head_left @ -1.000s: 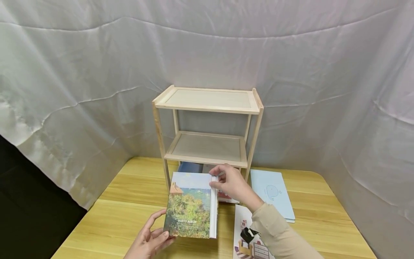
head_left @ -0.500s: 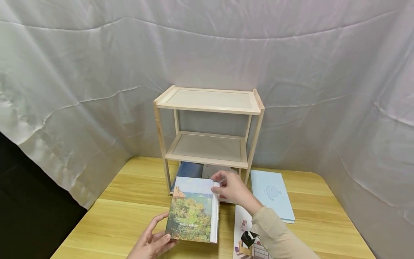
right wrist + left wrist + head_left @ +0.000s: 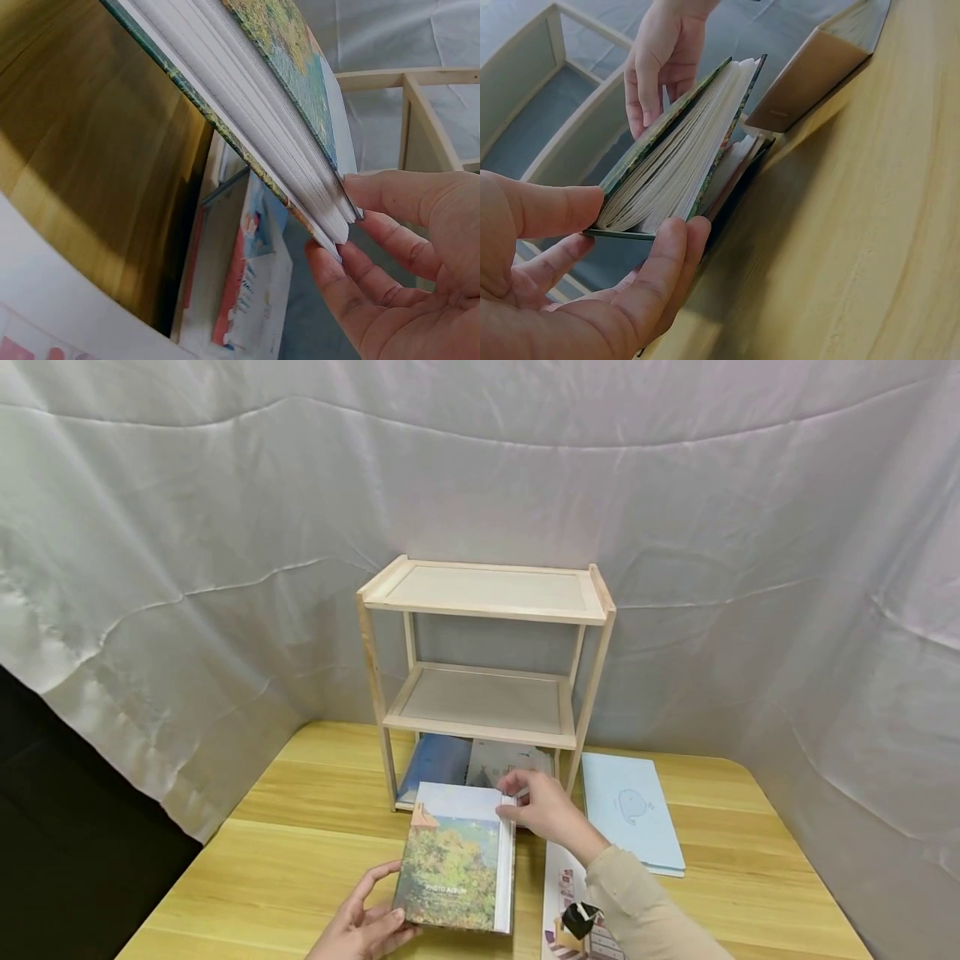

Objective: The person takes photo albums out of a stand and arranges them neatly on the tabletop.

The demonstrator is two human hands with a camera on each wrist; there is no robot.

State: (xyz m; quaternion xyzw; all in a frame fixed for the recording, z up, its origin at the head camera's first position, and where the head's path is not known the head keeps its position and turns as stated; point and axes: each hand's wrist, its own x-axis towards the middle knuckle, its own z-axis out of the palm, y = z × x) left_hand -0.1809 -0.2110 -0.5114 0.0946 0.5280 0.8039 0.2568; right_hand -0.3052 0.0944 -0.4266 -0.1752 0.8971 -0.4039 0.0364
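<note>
Both hands hold a photo album (image 3: 453,860) with a painted garden-and-sea cover, raised in front of the wooden shelf and tilted. My left hand (image 3: 363,922) grips its lower left corner, thumb on the front cover and fingers beneath. At the upper right corner, my right hand (image 3: 543,806) pinches the page edge side between thumb and fingers. In the left wrist view, the white pages of the album (image 3: 682,150) show between its two covers. The right wrist view shows the right hand (image 3: 412,262) with fingertips on both covers.
A pale wooden shelf unit (image 3: 480,732) stands behind the album. A blue book (image 3: 442,764) and a grey book (image 3: 498,760) lie at its bottom level. On the table (image 3: 315,835), right, lie a light blue whale book (image 3: 630,802) and a white illustrated book (image 3: 558,877), partly under the right forearm.
The album has moved down and slightly right, with both hands on it. More of the blue and grey books on the bottom level has come into sight.
</note>
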